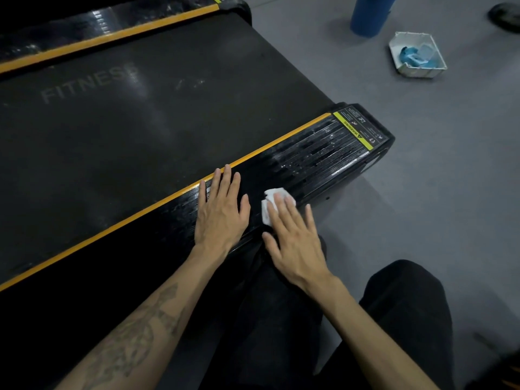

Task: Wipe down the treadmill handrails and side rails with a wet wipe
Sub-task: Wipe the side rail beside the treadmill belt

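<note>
The near black side rail (pixel 315 153) of the treadmill runs diagonally, edged by an orange stripe, with a yellow warning label at its far end. Its far stretch glistens wet. A crumpled white wet wipe (pixel 268 202) lies on the rail under the straight fingers of my right hand (pixel 295 243), which presses it flat. My left hand (pixel 221 212) rests flat on the rail just to the left of the wipe, fingers spread. The far side rail (pixel 112 26) lies beyond the belt. No handrails are in view.
The dark belt (pixel 126 114) marked FITNESS fills the left. On the grey floor at the right stand a white tray (pixel 394 49) holding blue cloth and a blue cylinder (pixel 368 15). My black-trousered knees are at the bottom; a dark shoe (pixel 505 16) shows top right.
</note>
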`<action>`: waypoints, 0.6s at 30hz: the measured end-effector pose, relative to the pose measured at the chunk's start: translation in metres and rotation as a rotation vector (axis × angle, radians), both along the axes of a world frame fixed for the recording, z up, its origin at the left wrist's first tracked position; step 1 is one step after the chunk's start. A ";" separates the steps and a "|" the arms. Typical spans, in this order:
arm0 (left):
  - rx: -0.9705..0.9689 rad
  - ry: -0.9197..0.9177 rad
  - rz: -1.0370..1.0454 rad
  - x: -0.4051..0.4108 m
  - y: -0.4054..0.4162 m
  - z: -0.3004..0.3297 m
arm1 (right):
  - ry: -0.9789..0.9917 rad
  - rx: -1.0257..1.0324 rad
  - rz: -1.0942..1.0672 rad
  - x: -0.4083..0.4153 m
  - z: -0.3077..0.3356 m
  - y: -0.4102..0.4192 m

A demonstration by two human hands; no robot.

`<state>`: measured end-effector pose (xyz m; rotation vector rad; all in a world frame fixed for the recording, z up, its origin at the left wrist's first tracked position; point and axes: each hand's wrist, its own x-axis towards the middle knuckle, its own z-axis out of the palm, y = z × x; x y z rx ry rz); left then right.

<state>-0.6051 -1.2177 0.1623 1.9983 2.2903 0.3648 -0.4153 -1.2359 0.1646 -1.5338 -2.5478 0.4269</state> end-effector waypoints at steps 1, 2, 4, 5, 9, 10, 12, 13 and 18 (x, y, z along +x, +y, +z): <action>-0.002 -0.003 -0.002 0.000 0.001 0.000 | -0.008 0.004 0.031 -0.001 0.001 0.000; -0.003 -0.006 -0.004 0.000 0.001 0.000 | -0.021 0.015 0.045 0.001 0.002 0.006; 0.006 -0.011 -0.006 -0.001 0.002 0.001 | -0.059 0.021 0.006 0.009 0.005 0.027; 0.007 -0.012 -0.007 0.000 0.002 0.001 | -0.077 0.011 -0.035 0.015 0.005 0.036; 0.007 -0.021 0.016 0.005 0.005 0.004 | -0.036 -0.012 -0.068 0.016 0.005 0.025; 0.012 -0.026 0.034 0.008 0.007 0.005 | -0.026 -0.022 -0.027 0.014 0.004 0.017; 0.009 -0.033 0.064 0.017 0.013 0.006 | -0.040 -0.017 0.040 0.016 0.001 0.015; -0.001 -0.035 0.066 0.021 0.016 0.007 | -0.052 -0.006 0.041 0.020 0.001 0.023; -0.028 -0.020 0.050 0.033 0.026 0.008 | -0.035 -0.007 -0.108 0.038 0.000 0.050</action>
